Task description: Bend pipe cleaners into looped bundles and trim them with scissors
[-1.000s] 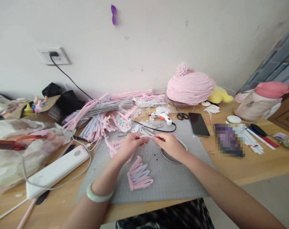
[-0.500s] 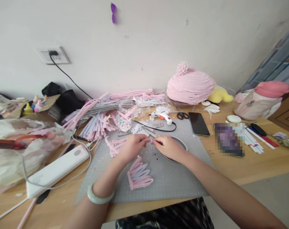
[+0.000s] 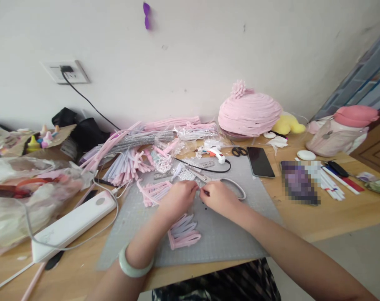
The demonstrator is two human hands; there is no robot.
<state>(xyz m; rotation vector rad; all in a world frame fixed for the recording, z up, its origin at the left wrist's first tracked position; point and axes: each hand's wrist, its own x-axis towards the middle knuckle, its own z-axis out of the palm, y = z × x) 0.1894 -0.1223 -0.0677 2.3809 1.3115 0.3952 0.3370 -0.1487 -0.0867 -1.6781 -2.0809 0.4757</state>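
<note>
Over the middle of a grey cutting mat point(image 3: 240, 238), my left hand point(image 3: 182, 195) and my right hand point(image 3: 217, 195) nearly meet at the fingertips. Both are closed in a pinch; whatever lies between the fingers is too small to name. Scissors with a pale handle point(image 3: 240, 190) lie partly under my right hand. Just beyond the fingers is a heap of white beads point(image 3: 187, 173). Nearer to me rests a cluster of pink and lilac pipe-cleaner loops point(image 3: 185, 239), partly covered by my left arm. More folded pipe-cleaner pieces point(image 3: 152, 194) sit left of my left hand.
Behind are bundled pipe cleaners point(image 3: 127, 165), a white glue gun point(image 3: 217, 154) with its black cord, black-handled scissors point(image 3: 239, 151) and a phone point(image 3: 260, 162). A pink wrapped dome point(image 3: 249, 113) stands by the wall. At left are a white power strip point(image 3: 74, 225) and plastic bags point(image 3: 8, 217).
My hands have drawn a little lower and turned, the fingers curling in more. My left forearm has shifted right, over part of the loops. More of the scissors' handle shows.
</note>
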